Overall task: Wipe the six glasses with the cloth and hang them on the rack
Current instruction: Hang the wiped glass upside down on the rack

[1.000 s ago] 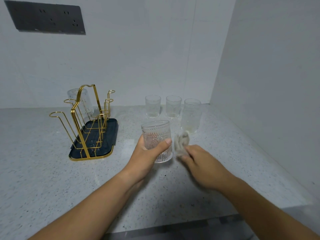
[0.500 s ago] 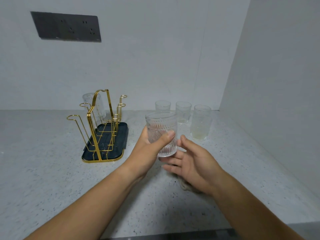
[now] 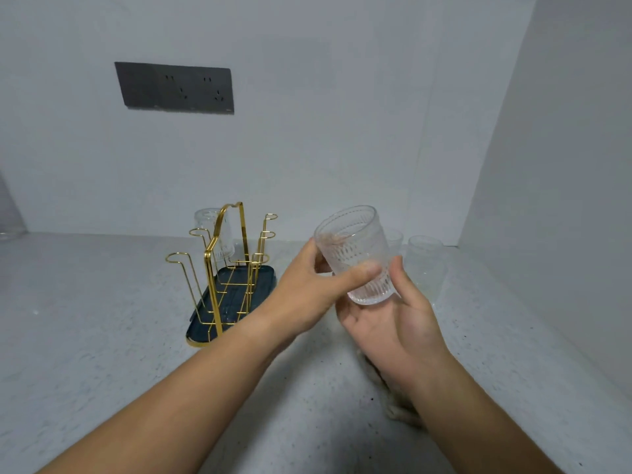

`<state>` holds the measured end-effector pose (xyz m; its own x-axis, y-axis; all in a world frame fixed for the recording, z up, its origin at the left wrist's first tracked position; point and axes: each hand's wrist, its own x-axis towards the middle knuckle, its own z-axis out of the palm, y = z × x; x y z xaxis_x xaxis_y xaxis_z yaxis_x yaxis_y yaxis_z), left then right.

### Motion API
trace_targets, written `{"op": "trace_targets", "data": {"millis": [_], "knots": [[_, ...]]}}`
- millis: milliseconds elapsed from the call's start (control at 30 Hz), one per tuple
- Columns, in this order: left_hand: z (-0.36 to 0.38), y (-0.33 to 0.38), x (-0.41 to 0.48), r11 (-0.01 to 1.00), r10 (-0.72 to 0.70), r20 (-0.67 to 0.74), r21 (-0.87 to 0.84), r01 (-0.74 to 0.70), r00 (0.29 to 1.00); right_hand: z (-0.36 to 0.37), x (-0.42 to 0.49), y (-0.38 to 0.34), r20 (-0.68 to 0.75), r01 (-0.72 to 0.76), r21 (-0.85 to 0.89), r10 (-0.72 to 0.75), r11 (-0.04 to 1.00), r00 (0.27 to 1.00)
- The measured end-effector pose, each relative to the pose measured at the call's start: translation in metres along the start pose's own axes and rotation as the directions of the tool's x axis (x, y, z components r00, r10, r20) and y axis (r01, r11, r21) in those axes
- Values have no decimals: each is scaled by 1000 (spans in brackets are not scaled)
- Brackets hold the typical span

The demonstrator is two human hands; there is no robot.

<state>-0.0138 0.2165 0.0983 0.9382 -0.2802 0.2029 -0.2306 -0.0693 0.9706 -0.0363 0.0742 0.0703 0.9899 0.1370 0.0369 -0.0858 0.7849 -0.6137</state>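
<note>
I am holding a ribbed glass (image 3: 355, 254) up in the air at the middle of the frame, tilted so that its mouth is leaning toward the upper left. My left hand (image 3: 307, 289) is gripping it, the thumb lying across the near wall and the fingers curling round the far side, showing through the glass. My right hand (image 3: 393, 323) is lying palm up under the base, its fingers fairly straight and together, the thumb standing against the right wall of the glass.

The rack (image 3: 229, 268) is sitting on the worktop (image 3: 102, 319) left of centre, apart from my left hand. Its gold wire pegs are rising from a dark tray with a gold rim. A hanging glass (image 3: 212, 230) is sitting mouth down on a far left peg. The nearest right-hand pegs are standing just left of my left knuckles, with a gap of air between them and the ribbed glass.

Two glasses (image 3: 425, 261) are standing upright behind my hands, one half hidden by the ribbed glass, near the corner where the side wall (image 3: 564, 200) is closing in on the right. The cloth (image 3: 393, 401) is lying on the worktop, partly under my right forearm, at the lower right. A wide stretch of worktop is running left of the rack and below it. A dark socket plate (image 3: 174, 87) is sitting on the back wall at the upper left.
</note>
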Motion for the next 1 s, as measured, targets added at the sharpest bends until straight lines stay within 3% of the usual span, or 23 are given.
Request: {"op": "trace_targets", "data": {"millis": [67, 233, 367, 500, 600, 733, 1000], "knots": [[-8, 14, 3, 1000, -15, -36, -22, 14, 999, 1, 9, -11, -9, 48, -89, -49, 995, 999], [-47, 64, 28, 967, 78, -101, 248, -51, 992, 17, 38, -40, -56, 186, -391, -224, 902, 973], [-69, 97, 62, 910, 131, -58, 402, -97, 990, 33, 74, -56, -27, 242, -557, -308, 795, 951], [-89, 105, 96, 842, 120, -23, 533, -89, 993, 45, 118, -59, 14, 287, -714, -397, 638, 918], [-103, 97, 116, 801, 59, 19, 595, -59, 998, 55, 148, -50, 75, 300, -837, -446, 458, 892], [-118, 81, 134, 790, -12, 17, 613, -2, 1000, 65, 178, -41, 169, 271, -947, -455, 170, 874], [-145, 58, 158, 885, -186, -87, 418, 205, 979, 70, 232, -13, 284, 294, -955, -344, -24, 895]]}}
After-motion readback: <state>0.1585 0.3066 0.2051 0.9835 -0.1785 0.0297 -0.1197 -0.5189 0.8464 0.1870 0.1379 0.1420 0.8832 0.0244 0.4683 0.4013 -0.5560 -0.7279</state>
